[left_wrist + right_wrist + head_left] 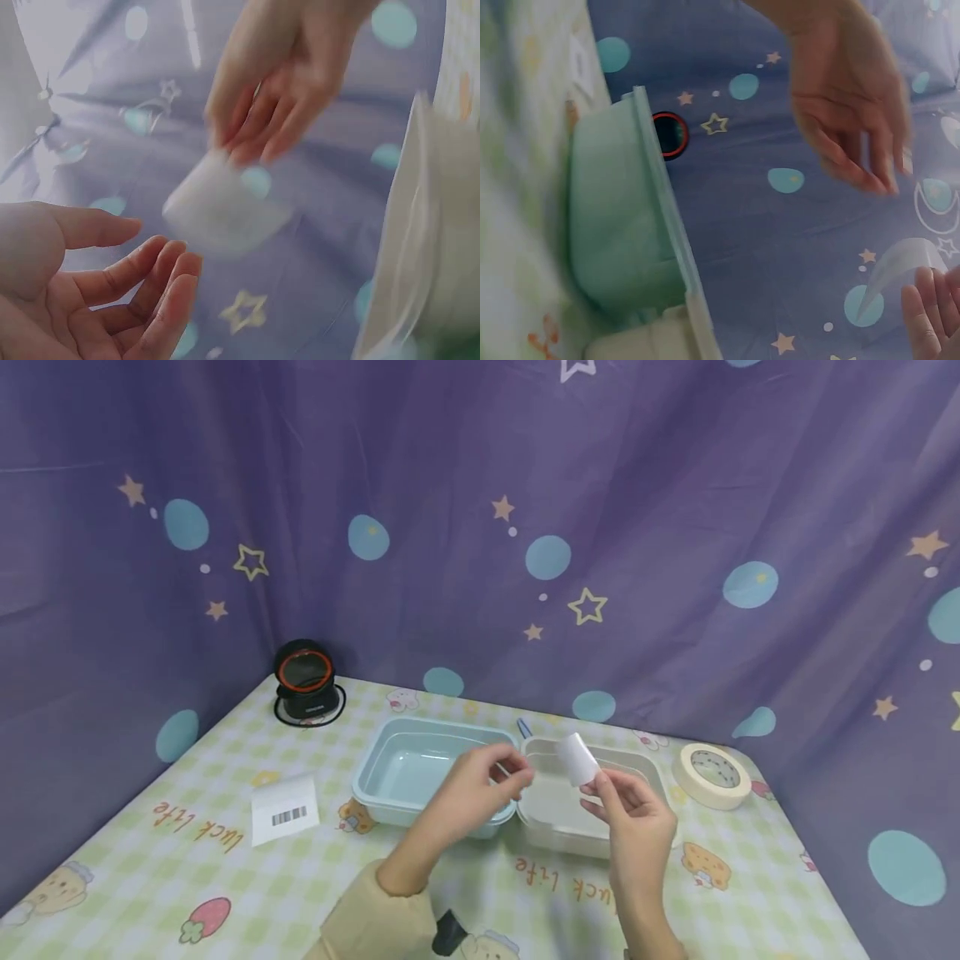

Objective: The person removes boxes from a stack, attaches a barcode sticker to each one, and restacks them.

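In the head view my right hand [637, 822] pinches a small curled white paper label [577, 760] between thumb and fingers, above the beige plastic bin [566, 835]. My left hand [483, 781] hovers over the right part of the light blue plastic bin [405, 768], its fingers loosely bent and holding nothing. A gap separates it from the label. In the left wrist view the label [221, 214] looks blurred, hanging from the right hand's fingertips. The right wrist view shows the label [900, 262] bending in an arc below the left hand [855, 112].
A white sheet with a barcode [285, 810] lies left of the blue bin. Behind it stands a black device with an orange ring [305, 681]. A roll of cream tape [712, 777] lies at the right. Something blue [523, 727] pokes out behind the bins. A patterned curtain [465, 468] hangs behind.
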Action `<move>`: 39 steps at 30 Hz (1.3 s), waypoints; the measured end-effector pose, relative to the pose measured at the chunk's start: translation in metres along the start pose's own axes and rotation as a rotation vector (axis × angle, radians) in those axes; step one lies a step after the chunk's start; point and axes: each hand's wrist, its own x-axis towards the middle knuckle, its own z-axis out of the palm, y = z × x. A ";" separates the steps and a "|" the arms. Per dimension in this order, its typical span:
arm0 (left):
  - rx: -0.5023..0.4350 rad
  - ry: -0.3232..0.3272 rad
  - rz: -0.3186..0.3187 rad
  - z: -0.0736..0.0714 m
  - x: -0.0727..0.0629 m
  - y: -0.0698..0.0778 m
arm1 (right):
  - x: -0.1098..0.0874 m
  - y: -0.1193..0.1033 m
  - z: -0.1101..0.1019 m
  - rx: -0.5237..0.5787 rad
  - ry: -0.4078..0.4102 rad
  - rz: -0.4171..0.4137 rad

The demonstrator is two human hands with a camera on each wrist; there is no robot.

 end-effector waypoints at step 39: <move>-0.058 -0.035 -0.027 0.061 0.016 -0.032 | 0.006 0.020 -0.038 -0.635 -0.159 0.061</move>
